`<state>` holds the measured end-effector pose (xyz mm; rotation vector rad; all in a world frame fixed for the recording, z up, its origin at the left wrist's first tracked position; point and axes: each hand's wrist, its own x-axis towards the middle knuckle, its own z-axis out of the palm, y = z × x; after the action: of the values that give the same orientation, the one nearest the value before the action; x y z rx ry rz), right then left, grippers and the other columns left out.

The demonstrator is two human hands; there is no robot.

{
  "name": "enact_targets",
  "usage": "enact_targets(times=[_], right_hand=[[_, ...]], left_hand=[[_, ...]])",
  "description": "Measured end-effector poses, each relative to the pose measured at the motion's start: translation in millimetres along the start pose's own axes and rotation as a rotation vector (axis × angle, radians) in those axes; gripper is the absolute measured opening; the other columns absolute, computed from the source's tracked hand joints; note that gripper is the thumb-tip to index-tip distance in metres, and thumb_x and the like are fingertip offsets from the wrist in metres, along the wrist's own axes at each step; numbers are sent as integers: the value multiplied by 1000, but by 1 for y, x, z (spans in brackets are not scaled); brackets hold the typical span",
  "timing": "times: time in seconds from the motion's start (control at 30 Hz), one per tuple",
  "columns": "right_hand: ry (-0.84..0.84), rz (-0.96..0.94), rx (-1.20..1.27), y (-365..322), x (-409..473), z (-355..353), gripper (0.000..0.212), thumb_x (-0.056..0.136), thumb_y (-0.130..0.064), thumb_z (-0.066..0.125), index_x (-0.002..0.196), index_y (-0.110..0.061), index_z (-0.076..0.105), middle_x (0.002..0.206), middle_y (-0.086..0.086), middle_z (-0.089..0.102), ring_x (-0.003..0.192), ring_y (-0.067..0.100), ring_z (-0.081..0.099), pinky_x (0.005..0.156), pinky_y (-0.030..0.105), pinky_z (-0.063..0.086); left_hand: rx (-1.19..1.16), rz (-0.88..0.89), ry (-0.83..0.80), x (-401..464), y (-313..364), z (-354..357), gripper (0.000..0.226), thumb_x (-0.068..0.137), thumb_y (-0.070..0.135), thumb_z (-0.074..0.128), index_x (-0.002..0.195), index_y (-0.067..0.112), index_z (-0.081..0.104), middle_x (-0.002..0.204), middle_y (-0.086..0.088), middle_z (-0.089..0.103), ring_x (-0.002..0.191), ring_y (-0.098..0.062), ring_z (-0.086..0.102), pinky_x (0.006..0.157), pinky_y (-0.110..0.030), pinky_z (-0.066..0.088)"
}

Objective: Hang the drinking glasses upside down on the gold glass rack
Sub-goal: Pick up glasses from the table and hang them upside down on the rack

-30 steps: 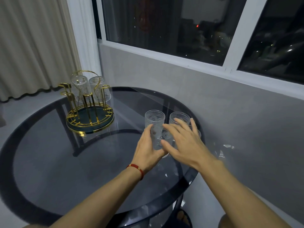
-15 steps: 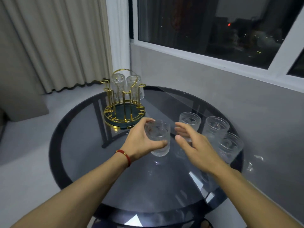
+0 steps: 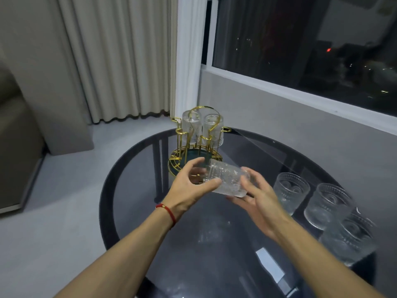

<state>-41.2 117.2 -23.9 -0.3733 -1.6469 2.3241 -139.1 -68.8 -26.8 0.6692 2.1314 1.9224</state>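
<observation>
A clear embossed drinking glass (image 3: 227,179) lies tipped on its side in the air above the table, just in front of the gold glass rack (image 3: 194,145). My left hand (image 3: 189,188) grips its left end. My right hand (image 3: 255,201) cups its right end from below and behind. Two glasses (image 3: 202,127) hang upside down on the rack's far pegs. Three more glasses stand upright on the table at the right: one nearest the hands (image 3: 291,191), one beyond it (image 3: 327,205), and a blurred one (image 3: 352,239) at the table's edge.
The round dark glass table (image 3: 133,190) stands against a grey wall (image 3: 300,117) under a window. Beige curtains (image 3: 120,61) hang at the back left. A sofa corner (image 3: 15,147) sits at the far left on pale floor.
My left hand lifted the glass off the table and carried it toward the rack. The glass went from upright to lying sideways, and my right hand closed in on it. The camera turned left.
</observation>
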Motion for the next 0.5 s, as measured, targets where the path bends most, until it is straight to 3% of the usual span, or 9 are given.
enact_targets(times=[0.1, 0.17, 0.23, 0.3, 0.4, 0.5], right_hand=[[77, -125, -234, -10, -2, -4, 41, 98, -12, 69, 134, -31, 63, 125, 11, 74, 117, 30, 74, 98, 46, 61], [76, -230, -369, -21, -7, -5, 46, 90, -22, 78, 131, -39, 66, 127, 7, 72, 120, 28, 71, 100, 48, 59], [67, -355, -485, -39, -13, 0, 53, 80, -31, 81, 130, -45, 67, 126, -2, 73, 118, 22, 71, 92, 36, 62], [49, -451, -538, -59, -10, 13, 53, 83, -28, 81, 130, -47, 67, 127, -5, 73, 121, 18, 70, 92, 33, 61], [32, -518, -547, -81, 8, 39, 52, 90, -22, 80, 132, -48, 66, 128, -12, 73, 123, 3, 66, 100, 35, 57], [40, -584, -600, -100, 28, 76, 52, 93, -25, 77, 138, -47, 62, 136, -15, 65, 126, 4, 61, 102, 35, 54]], left_hand=[[85, -25, 99, 5, -18, -10, 52, 82, 46, 59, 131, 30, 56, 129, -3, 60, 118, -15, 57, 102, -40, 51], [408, 22, 139, 10, -35, -13, 53, 87, 36, 51, 139, 26, 53, 143, -5, 49, 133, -19, 44, 112, -44, 41], [667, 52, 100, 14, -49, -9, 60, 90, 34, 54, 149, 28, 43, 156, -3, 35, 146, -20, 27, 114, -43, 34], [748, 40, 91, 17, -55, -4, 66, 88, 39, 54, 152, 29, 39, 161, 2, 29, 151, -17, 16, 113, -42, 37], [801, 42, 122, 17, -55, 7, 68, 84, 42, 52, 150, 27, 42, 156, 5, 35, 153, -17, 9, 112, -41, 42], [841, 43, 103, 18, -51, 8, 72, 81, 43, 51, 150, 28, 42, 154, 6, 37, 153, -20, 8, 108, -42, 46]])
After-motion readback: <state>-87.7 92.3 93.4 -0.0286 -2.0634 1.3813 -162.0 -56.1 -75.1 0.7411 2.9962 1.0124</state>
